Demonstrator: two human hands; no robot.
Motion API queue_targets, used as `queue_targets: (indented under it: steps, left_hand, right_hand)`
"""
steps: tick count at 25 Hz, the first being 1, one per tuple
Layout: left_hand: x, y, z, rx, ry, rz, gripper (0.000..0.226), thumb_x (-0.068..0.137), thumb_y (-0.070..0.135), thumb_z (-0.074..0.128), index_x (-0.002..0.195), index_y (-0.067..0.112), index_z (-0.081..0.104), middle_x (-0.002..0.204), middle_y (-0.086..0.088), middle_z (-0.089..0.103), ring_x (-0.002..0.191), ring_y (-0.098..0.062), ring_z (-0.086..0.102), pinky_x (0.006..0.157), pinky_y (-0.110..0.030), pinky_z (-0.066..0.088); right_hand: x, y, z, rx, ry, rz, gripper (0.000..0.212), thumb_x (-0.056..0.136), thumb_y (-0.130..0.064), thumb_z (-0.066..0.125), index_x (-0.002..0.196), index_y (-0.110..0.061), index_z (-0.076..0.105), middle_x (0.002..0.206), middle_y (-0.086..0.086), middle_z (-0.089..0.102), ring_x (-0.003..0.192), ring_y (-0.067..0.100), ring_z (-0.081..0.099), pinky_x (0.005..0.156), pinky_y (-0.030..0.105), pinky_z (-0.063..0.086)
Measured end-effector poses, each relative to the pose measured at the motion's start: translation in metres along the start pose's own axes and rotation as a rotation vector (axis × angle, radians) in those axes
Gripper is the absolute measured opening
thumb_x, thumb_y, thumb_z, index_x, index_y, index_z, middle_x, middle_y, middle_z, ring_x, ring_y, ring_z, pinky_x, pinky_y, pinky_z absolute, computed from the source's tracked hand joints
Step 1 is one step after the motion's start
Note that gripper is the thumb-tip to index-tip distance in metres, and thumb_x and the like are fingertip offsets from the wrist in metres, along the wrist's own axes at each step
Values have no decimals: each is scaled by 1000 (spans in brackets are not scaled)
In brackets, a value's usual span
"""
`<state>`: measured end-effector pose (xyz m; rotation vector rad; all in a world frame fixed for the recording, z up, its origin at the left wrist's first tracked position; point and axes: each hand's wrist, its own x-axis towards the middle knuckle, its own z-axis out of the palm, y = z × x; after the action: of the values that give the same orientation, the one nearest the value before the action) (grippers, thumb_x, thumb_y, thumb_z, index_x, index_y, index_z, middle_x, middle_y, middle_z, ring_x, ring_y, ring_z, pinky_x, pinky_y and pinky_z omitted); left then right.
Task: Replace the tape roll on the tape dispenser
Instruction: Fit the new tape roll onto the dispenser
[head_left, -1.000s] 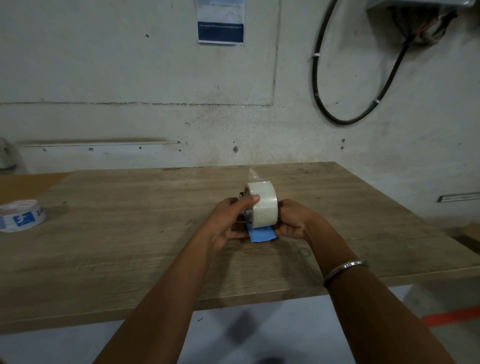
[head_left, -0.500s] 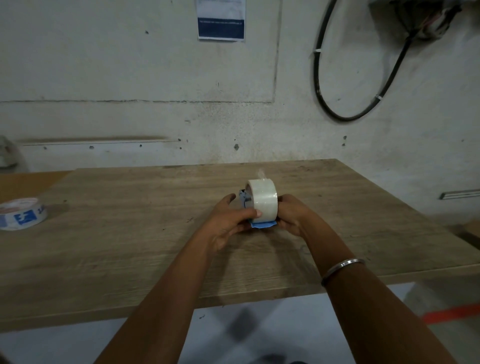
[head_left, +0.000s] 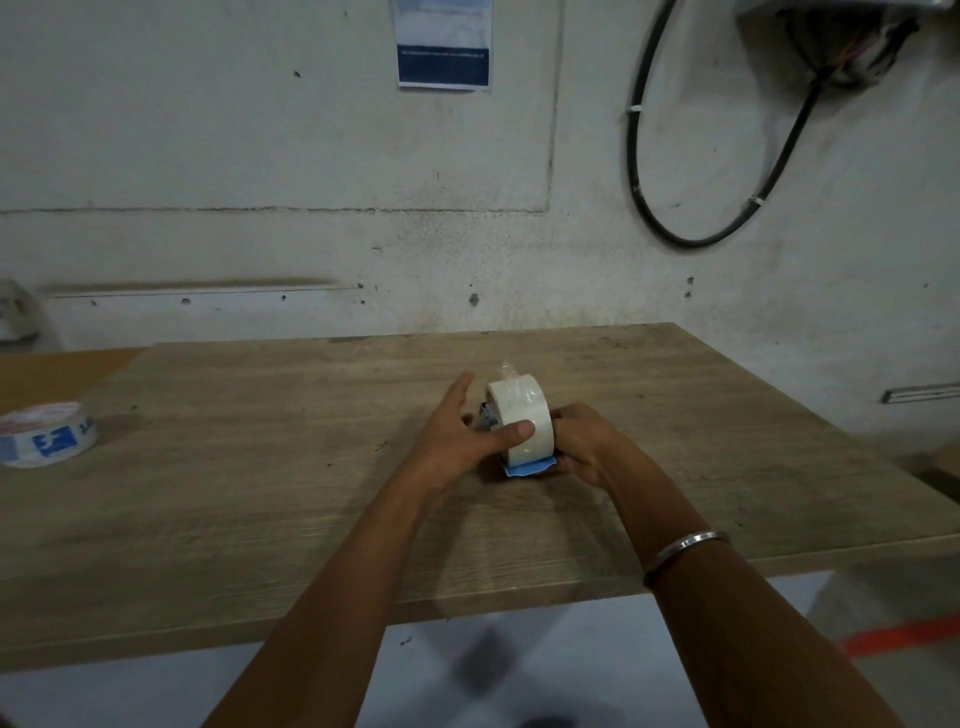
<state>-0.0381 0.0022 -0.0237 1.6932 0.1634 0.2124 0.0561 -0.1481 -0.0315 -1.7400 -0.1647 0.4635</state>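
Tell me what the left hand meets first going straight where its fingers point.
Probably nothing near: the left hand points past the tape roll, over bare table toward the wall; depth unclear.

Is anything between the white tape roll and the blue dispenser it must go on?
Nothing visible: the white tape roll sits against the blue plastic dispenser, which the right hand grips; the left hand presses it with its thumb.

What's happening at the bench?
A person is fitting a white tape roll onto a blue tape dispenser on the wooden table. The right hand grips the dispenser from the right. The left hand presses its thumb on the roll, fingers straight. Whether the roll is fully seated cannot be seen. A printed roll lies at the table's left end.
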Motion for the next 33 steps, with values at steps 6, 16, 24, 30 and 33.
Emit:
queue_targets:
  steps: [6,16,24,30,33]
  left_hand:
    - [10,7,-2,111,212,258,18,75,24,85,91,18,80,97,7,78,97,-6,71,98,-42,55]
    - [21,12,1,304,222,291,11,76,32,84,82,23,80,83,10,78,80,-4,73,84,-35,61]
    - [31,7,12,389,297,180,27,77,50,76,66,26,76,62,7,73,61,-12,71,70,-41,62]
    - [32,7,13,409,351,114,31,79,41,77,62,16,73,60,1,71,58,-15,68,65,-34,58]
    - [38,10,11,302,312,55,32,77,35,82,62,9,73,61,-2,72,55,-14,64,61,-29,54]
  right_hand:
    - [6,4,-1,-94,49,76,22,94,-3,60,112,7,67,110,25,71,95,38,72,73,41,62]
    - [-8,-15,-19,-52,132,-173,21,93,-23,59,94,-9,75,96,10,75,91,24,68,85,38,53]
    - [-17,0,-29,-42,-115,-292,38,93,-41,63,113,-10,71,108,12,76,103,32,71,91,45,55]
    - [-18,-15,-31,-224,-34,-310,36,88,-44,69,88,-8,75,86,9,76,76,18,69,75,35,55]
    - [-16,-13,-34,-206,-54,-311,42,88,-39,70,93,2,71,84,12,73,75,21,66,74,36,52]
